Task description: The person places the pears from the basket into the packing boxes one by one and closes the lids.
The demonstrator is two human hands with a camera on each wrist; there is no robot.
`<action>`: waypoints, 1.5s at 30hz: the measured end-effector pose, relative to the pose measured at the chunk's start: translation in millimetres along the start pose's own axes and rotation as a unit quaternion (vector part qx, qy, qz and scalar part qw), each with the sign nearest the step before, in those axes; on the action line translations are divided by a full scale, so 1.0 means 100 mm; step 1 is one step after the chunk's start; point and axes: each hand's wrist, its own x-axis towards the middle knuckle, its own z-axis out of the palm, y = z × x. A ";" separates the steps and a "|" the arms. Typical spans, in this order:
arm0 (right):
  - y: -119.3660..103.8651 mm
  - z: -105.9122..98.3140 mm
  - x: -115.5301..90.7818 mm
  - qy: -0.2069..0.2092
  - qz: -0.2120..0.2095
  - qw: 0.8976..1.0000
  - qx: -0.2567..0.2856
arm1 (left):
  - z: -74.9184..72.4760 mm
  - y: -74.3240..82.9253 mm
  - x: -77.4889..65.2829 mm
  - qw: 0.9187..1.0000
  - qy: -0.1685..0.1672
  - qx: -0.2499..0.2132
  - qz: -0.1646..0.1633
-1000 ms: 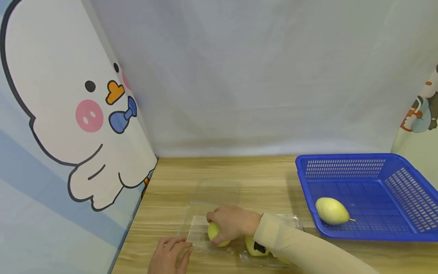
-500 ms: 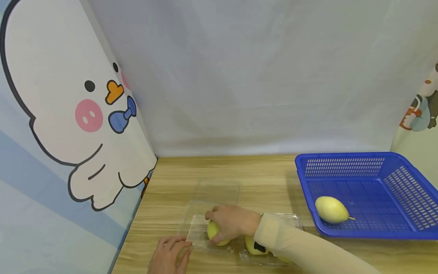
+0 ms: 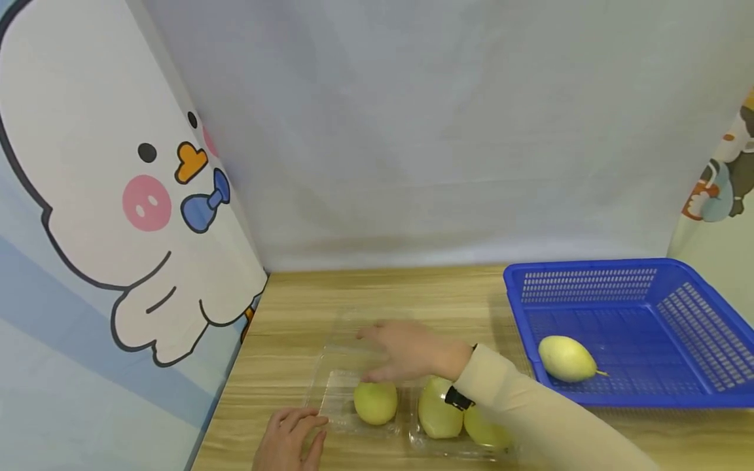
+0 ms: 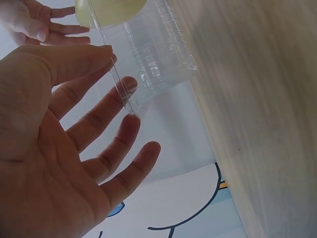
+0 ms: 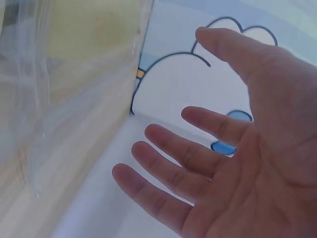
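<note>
A yellow pear (image 3: 376,403) sits in a clear plastic box (image 3: 337,400), whose clear lid (image 3: 347,327) appears folded open behind it. Just above and behind that pear hovers my right hand (image 3: 406,350), fingers spread and holding nothing. In the right wrist view the same hand (image 5: 223,163) shows a bare palm. My left hand (image 3: 288,438) is at the box's left side; its fingertips touch the thin plastic edge in the left wrist view, fingers loosely extended. A second clear box (image 3: 453,451) on the right holds pears (image 3: 440,412), partly covered by my right sleeve.
A blue basket (image 3: 607,399) stands on the right of the wooden table (image 3: 294,294), with one pear (image 3: 567,358) in its left front corner. A pale curtain (image 3: 442,163) closes off the back; a cartoon-printed cloth (image 3: 88,131) hangs on the left.
My right hand has let go of the pear in the left box and lifted back and up from it. The pear stays in the box. My left hand has barely moved.
</note>
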 end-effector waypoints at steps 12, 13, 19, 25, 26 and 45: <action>0.28 -0.36 -0.33 0.040 0.028 0.998 0.046 | -0.02 0.01 -0.01 1.000 0.002 0.001 0.000; 0.31 -0.37 -0.36 0.042 0.028 0.997 0.052 | -0.02 0.02 -0.01 1.000 0.002 0.003 -0.001; 0.54 -0.43 -0.57 0.059 0.036 0.996 0.064 | -0.02 0.04 -0.01 1.000 -0.004 -0.002 0.000; 0.81 -0.52 -0.81 0.073 0.074 0.992 0.070 | -0.04 0.03 -0.02 1.000 -0.011 0.001 -0.008; 0.86 -0.53 -0.86 0.076 0.079 0.992 0.068 | -0.05 0.03 -0.02 1.000 -0.013 0.002 -0.010; 1.70 -0.79 -1.72 0.117 0.193 0.972 0.061 | -0.12 0.07 0.00 0.999 -0.033 0.010 -0.028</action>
